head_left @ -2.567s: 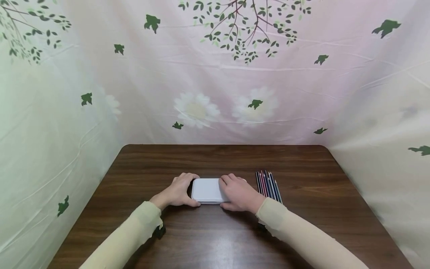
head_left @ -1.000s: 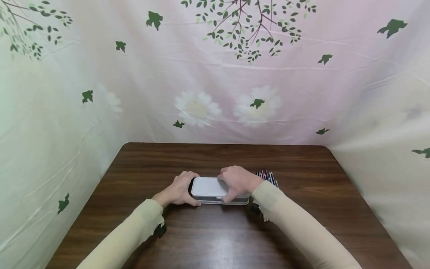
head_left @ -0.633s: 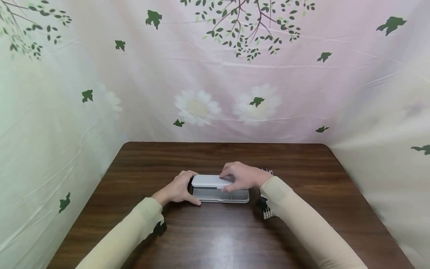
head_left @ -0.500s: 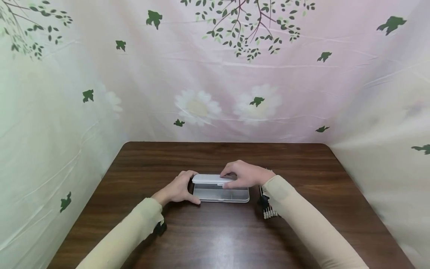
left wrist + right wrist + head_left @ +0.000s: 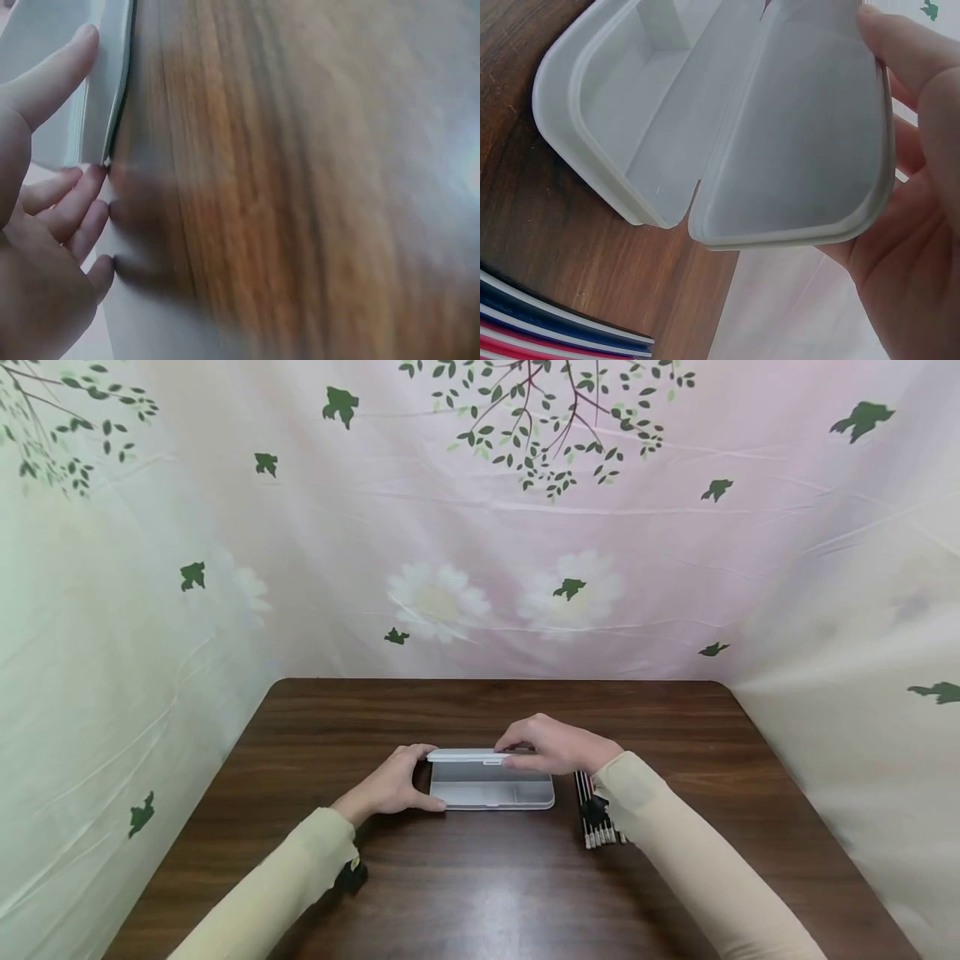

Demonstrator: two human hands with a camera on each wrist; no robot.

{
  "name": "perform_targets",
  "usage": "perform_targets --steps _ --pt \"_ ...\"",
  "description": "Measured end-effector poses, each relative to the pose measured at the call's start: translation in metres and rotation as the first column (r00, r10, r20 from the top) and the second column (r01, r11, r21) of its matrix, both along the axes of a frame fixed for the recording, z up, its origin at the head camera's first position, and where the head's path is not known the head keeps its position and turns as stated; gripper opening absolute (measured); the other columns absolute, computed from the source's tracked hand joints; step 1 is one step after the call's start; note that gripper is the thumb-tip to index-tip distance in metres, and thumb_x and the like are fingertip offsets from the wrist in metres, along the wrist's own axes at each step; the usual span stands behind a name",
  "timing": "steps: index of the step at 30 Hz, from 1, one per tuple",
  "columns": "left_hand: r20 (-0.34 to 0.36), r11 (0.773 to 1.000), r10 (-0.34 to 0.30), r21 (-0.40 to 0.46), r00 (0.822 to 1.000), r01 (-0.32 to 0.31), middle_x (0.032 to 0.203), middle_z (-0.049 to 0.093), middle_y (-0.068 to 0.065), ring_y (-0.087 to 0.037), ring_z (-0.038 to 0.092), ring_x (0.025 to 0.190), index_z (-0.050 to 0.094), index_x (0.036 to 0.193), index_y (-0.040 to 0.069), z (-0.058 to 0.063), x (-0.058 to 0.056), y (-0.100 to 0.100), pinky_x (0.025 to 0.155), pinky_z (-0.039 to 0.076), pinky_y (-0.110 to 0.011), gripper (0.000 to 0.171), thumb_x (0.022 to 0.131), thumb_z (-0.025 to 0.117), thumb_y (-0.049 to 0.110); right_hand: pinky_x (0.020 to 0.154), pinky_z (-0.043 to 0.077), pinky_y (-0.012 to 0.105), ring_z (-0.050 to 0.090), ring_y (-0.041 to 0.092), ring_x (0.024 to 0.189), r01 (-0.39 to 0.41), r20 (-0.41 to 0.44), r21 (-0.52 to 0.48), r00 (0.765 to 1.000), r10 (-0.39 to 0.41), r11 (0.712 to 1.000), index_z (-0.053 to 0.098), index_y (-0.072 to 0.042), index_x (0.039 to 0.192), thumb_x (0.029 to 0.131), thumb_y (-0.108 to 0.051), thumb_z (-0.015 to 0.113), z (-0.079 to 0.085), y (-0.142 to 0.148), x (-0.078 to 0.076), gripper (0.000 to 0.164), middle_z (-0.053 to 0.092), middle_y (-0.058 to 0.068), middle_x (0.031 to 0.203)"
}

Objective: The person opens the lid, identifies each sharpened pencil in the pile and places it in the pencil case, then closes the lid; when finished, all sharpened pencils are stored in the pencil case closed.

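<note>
A white pencil case (image 5: pixel 472 794) lies on the brown table with its lid (image 5: pixel 461 756) raised and tipped back along the far side. My left hand (image 5: pixel 388 783) spans the case's left end, thumb at the near corner and fingers round the far one. Between thumb and fingers, my right hand (image 5: pixel 557 745) pinches the lid's free edge right of its middle. In the right wrist view the lid's smooth inner face (image 5: pixel 802 127) and the hinge line show. The tray (image 5: pixel 619 112) holds nothing visible except a small divider near one end.
Several pencils (image 5: pixel 598 837) lie side by side just right of the case, partly hidden under the right wrist and its black strap. The wooden table (image 5: pixel 480 885) has rounded far corners. A printed cloth (image 5: pixel 480 543) hangs behind it and along both sides.
The lid has gone from closed to standing up, swung away from me by my right hand, which has risen and moved slightly back. My left hand has stayed at the case's left end.
</note>
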State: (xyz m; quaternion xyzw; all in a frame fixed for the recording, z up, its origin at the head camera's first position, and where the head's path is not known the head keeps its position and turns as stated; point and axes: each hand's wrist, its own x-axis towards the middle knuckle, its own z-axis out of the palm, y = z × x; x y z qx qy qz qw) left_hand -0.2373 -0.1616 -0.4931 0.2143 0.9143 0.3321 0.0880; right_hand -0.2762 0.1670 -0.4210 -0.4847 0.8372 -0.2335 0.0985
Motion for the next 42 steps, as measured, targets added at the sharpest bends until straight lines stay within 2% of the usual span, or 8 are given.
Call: perform_targets --steps 9,15,19,23,25,28,36,42 --pt "-0.001 1.0 0.002 0.03 1.0 -0.002 0.137 0.064 -0.007 -0.029 0.054 0.134 0.061 0.14 0.005 -0.001 0.001 -0.007 0.115 0.04 -0.051 0.085 0.073 0.096 0.045 0.088 0.06 0.031 0.07 0.005 0.102 0.036 0.018 -0.063 0.999 -0.035 0.997 0.076 -0.012 0.123 0.105 -0.02 0.067 0.001 0.002 -0.005 0.021 0.075 -0.002 0.116" --pt "-0.018 1.0 0.002 0.031 1.0 -0.002 0.136 0.066 -0.002 -0.025 0.056 0.133 0.064 0.138 0.009 -0.003 0.001 -0.009 0.115 0.042 -0.049 0.082 0.073 0.097 0.046 0.09 0.059 0.033 0.071 0.011 0.103 0.156 -0.018 -0.186 0.987 -0.162 0.97 0.071 -0.011 0.123 0.105 -0.013 0.064 -0.003 0.007 -0.012 0.019 0.075 -0.001 0.113" --pt "-0.031 0.999 -0.01 0.034 0.999 0.011 0.135 0.067 -0.001 -0.023 0.058 0.131 0.064 0.138 0.01 -0.002 0.001 -0.008 0.114 0.042 -0.048 0.08 0.073 0.096 0.045 0.088 0.06 0.036 0.071 0.013 0.099 0.255 -0.085 -0.284 0.953 -0.29 0.924 0.072 -0.011 0.114 0.103 -0.008 0.066 -0.01 0.015 -0.018 0.013 0.074 0.001 0.108" --pt "-0.043 0.999 -0.017 0.029 0.999 0.018 0.134 0.067 0.001 -0.022 0.058 0.13 0.064 0.14 0.013 -0.002 0.001 -0.008 0.113 0.042 -0.048 0.08 0.073 0.096 0.045 0.081 0.06 0.038 0.07 0.015 0.092 0.336 -0.176 -0.311 0.899 -0.401 0.889 0.076 -0.01 0.109 0.101 -0.005 0.067 -0.016 0.024 -0.023 0.013 0.075 0.003 0.105" --pt "-0.048 0.999 -0.018 0.029 0.999 0.019 0.134 0.067 0.0 -0.023 0.058 0.129 0.064 0.14 0.013 -0.002 0.0 -0.008 0.113 0.042 -0.049 0.081 0.073 0.096 0.045 0.079 0.059 0.039 0.069 0.016 0.091 0.371 -0.205 -0.305 0.874 -0.441 0.877 0.077 -0.009 0.111 0.101 -0.003 0.067 -0.02 0.028 -0.026 0.015 0.076 0.004 0.107" --pt "-0.055 0.999 -0.018 0.028 0.998 0.02 0.133 0.068 0.0 -0.024 0.058 0.129 0.065 0.14 0.013 -0.003 0.0 -0.008 0.113 0.043 -0.049 0.081 0.073 0.096 0.045 0.079 0.058 0.04 0.067 0.02 0.092 0.415 -0.211 -0.273 0.854 -0.475 0.868 0.076 -0.009 0.117 0.1 -0.002 0.066 -0.025 0.034 -0.028 0.021 0.075 0.007 0.109" --pt "-0.036 0.999 -0.015 0.029 0.999 0.016 0.133 0.067 -0.001 -0.024 0.058 0.128 0.064 0.14 0.013 -0.003 0.0 -0.009 0.113 0.042 -0.049 0.081 0.073 0.097 0.045 0.084 0.055 0.042 0.062 0.028 0.108 0.484 -0.187 -0.05 0.855 -0.484 0.874 0.057 -0.01 0.152 0.1 -0.006 0.066 -0.044 0.04 -0.027 0.053 0.064 0.018 0.128" --pt "-0.027 0.999 -0.015 0.039 1.0 0.016 0.133 0.067 -0.003 -0.026 0.058 0.129 0.064 0.14 0.012 0.0 0.0 -0.008 0.112 0.042 -0.051 0.082 0.072 0.097 0.045 0.085 0.059 0.044 0.065 0.035 0.111 0.497 -0.245 -0.018 0.839 -0.486 0.868 0.057 0.001 0.148 0.1 -0.005 0.067 -0.049 0.036 -0.024 0.049 0.062 0.026 0.133"
